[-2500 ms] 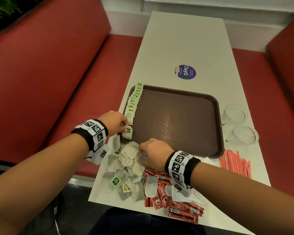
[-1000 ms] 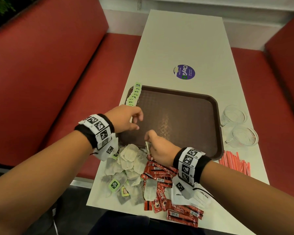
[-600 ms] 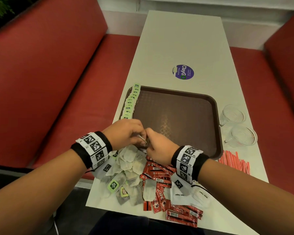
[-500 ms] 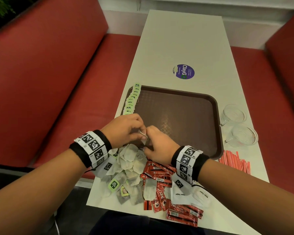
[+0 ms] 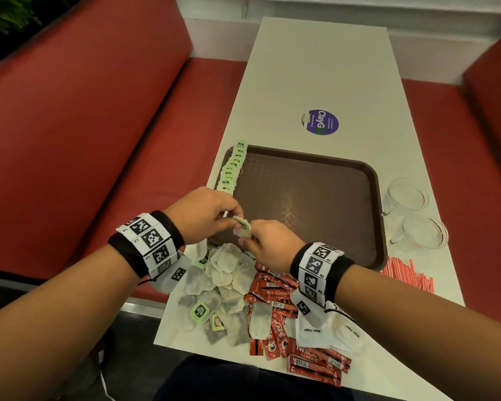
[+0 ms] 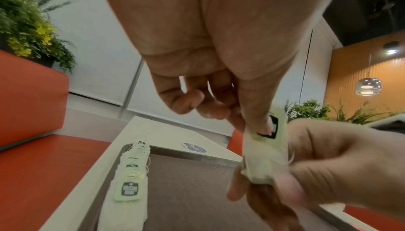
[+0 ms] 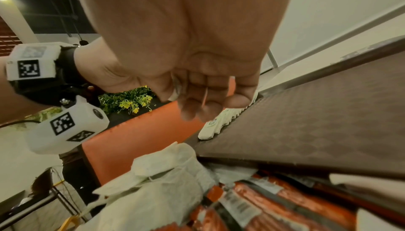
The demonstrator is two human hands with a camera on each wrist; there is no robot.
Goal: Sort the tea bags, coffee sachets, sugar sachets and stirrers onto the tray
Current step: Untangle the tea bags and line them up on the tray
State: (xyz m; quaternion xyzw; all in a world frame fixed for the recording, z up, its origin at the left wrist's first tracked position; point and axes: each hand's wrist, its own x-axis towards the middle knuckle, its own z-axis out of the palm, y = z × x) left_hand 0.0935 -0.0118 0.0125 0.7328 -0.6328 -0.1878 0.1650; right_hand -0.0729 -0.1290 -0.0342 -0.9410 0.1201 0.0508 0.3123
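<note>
the long white counter (image 5: pixel 315 68) runs between red benches, and on it sits the brown tray (image 5: pixel 315 204), bare but for a neat row of tea bags (image 5: pixel 232 169) overlapped along its left rim. at my near edge lies the unsorted heap: loose tea bags (image 5: pixel 220 282), red coffee sachets (image 5: pixel 275 311), white sugar sachets (image 5: pixel 313 331), with the red stirrers (image 5: pixel 408 276) off to the right of the tray and two glass cups (image 5: pixel 417 218) beside it. over the tray's near-left corner, my left hand (image 5: pixel 203 215) and right hand (image 5: pixel 269 241) meet on a single tea bag (image 5: pixel 242 227), each pinching it between thumb and fingertips, the green tag uppermost. i judge this one is bound for the end of the row. the risk from here: the bag's string may be snagged in the heap below, so lifting away could drag others off the counter edge; and a careless set-down could nudge the overlapped row askew or over the rim, since it sits right on the tray's lip.
</note>
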